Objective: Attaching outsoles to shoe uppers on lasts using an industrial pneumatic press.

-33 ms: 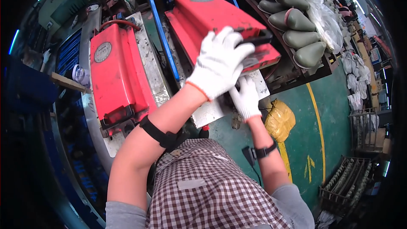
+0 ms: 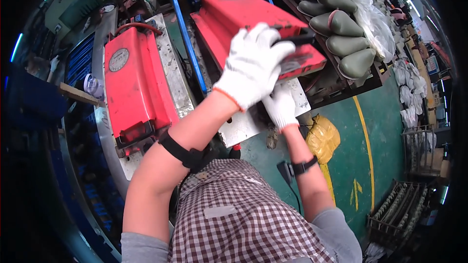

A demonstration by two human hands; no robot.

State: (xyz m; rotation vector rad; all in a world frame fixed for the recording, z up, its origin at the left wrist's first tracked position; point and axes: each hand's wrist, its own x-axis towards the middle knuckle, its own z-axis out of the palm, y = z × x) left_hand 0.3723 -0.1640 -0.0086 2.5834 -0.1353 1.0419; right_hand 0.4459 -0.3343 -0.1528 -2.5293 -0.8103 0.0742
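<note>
My left hand, in a white knitted glove, is at the front end of a red machine cover. Its thumb and fingers close around the near part of the cover's black handle, though the fingertips are partly hidden. Below it, my right hand, gloved too, reaches under the front edge of the cover, over a white metal plate. The fingers of that hand are hidden behind my left hand and the cover. The cover's front end is tilted, its right corner raised over the plate.
A second red machine cover stands at the left. Behind the nearer one is a blue-framed bin. Grey-green shoe lasts lie on a rack at the right, beside clear plastic. A yellow bundle sits on the green floor, with a wire crate farther right.
The front corner of the red cover and its black handle have shifted slightly up and right. My left hand has moved slightly left, and my right hand sits a little farther under the cover.
</note>
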